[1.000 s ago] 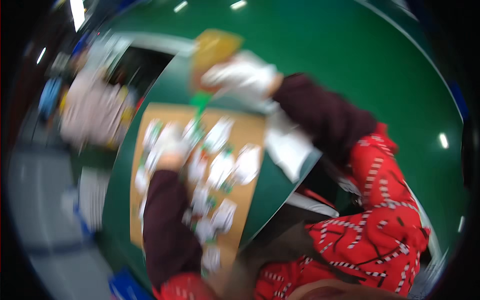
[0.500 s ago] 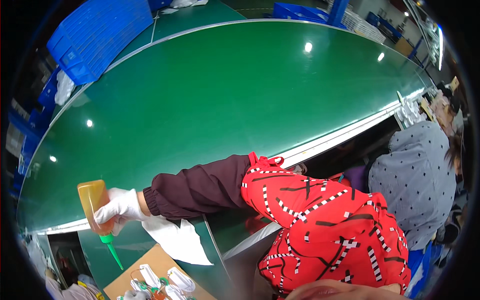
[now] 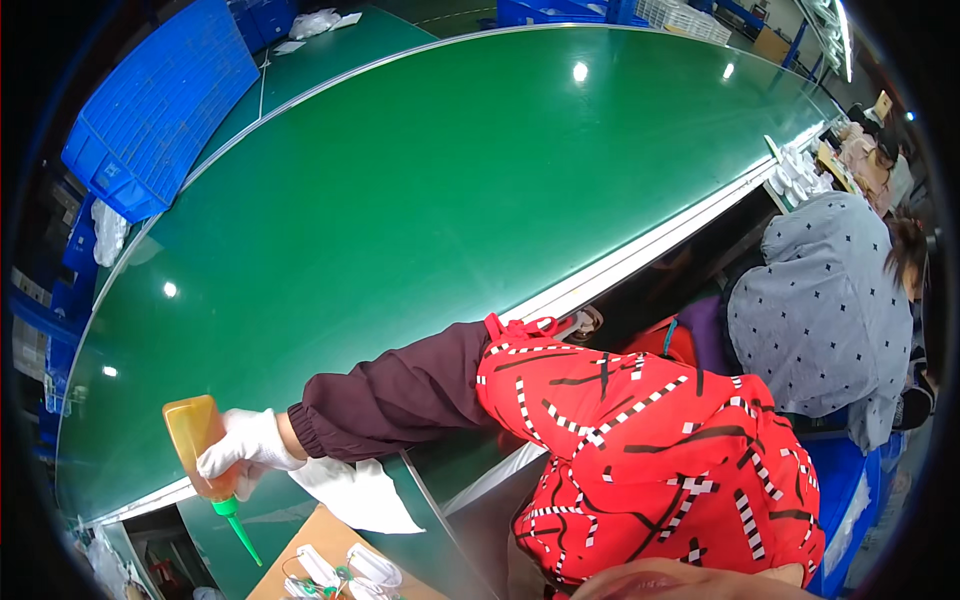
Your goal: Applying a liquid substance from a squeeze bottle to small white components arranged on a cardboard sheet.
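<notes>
My right hand (image 3: 245, 450), in a white glove, reaches across to the left with its fingers wrapped around a squeeze bottle (image 3: 193, 432). The bottle is clear with amber liquid inside. It is tipped over, so its long green nozzle (image 3: 240, 537) points down toward a brown board (image 3: 268, 588) at the lower edge. On that board lie several white plastic parts (image 3: 372, 567) with thin wires and small green pieces. The nozzle tip is apart from the parts. Below my right wrist a white sheet or cloth (image 3: 362, 498) lies on the green surface. My left hand does not show.
A large green worktable (image 3: 430, 190) with a pale metal edge curves ahead. A blue crate (image 3: 165, 105) stands at the far left, beside a white plastic bag (image 3: 108, 232). On the right sits a person in a grey patterned top (image 3: 820, 310), near white items on the table's edge.
The whole view has shifted a little. Bottle and right hand appear slightly lower and further right, still gripped. Gloved fingertips at the lower edge by the board have left the picture.
</notes>
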A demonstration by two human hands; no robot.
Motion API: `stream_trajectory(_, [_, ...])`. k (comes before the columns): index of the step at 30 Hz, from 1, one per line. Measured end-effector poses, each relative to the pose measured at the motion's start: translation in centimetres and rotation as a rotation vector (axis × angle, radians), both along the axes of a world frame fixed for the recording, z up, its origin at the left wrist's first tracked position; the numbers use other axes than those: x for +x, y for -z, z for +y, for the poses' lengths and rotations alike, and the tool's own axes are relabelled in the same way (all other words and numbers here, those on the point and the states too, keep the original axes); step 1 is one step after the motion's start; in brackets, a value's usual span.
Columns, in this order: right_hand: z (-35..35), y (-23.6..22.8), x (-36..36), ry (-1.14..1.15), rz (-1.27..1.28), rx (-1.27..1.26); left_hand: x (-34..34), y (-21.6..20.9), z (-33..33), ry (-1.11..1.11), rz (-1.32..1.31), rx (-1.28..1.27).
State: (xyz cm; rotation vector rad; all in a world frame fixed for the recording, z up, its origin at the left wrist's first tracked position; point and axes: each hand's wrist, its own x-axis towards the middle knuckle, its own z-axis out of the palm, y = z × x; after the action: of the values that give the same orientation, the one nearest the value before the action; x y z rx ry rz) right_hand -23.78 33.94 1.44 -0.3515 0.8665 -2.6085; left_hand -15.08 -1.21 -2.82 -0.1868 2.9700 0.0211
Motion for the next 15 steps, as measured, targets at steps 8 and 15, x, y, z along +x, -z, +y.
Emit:
stream_trajectory(8, [-1.6,0.5,0.9,-0.054,0.099,-0.022,0.1,0.7,0.2,0.189,0.283,-0.527])
stream_trajectory(15, [0.2,4.2,-2.0,0.019,0.797,0.129,-0.5,-0.5,6.5,0.163,0.171,-0.352])
